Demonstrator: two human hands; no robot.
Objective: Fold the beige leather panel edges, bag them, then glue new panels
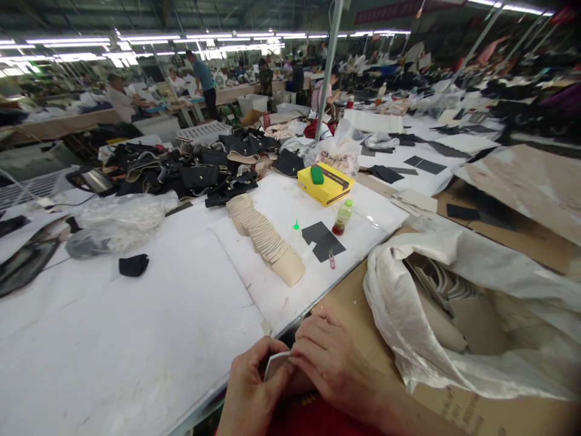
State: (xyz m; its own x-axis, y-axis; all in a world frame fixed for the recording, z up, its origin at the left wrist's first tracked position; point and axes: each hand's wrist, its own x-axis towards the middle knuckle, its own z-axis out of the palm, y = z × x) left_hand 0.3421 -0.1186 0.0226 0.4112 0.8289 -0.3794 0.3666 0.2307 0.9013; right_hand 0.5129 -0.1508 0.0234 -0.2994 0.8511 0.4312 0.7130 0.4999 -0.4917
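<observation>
At the table's front edge, my left hand is closed, its thumb and fingers pinching a small, curved, pale piece with a white edge. Closed on the same piece from the other side is my right hand, its fingers bent over the top. My hands cover much of the piece, so its full shape is hidden. Beyond them, a fanned row of beige curved pieces lies on the white tabletop. To my right, an open white sack contains more beige curved pieces.
A yellow box carries a green block. Near it are a green-capped bottle, a green-tipped squeeze bottle, a dark sheet and pink thread snips. Black pieces pile up at the back left. Several people work farther off.
</observation>
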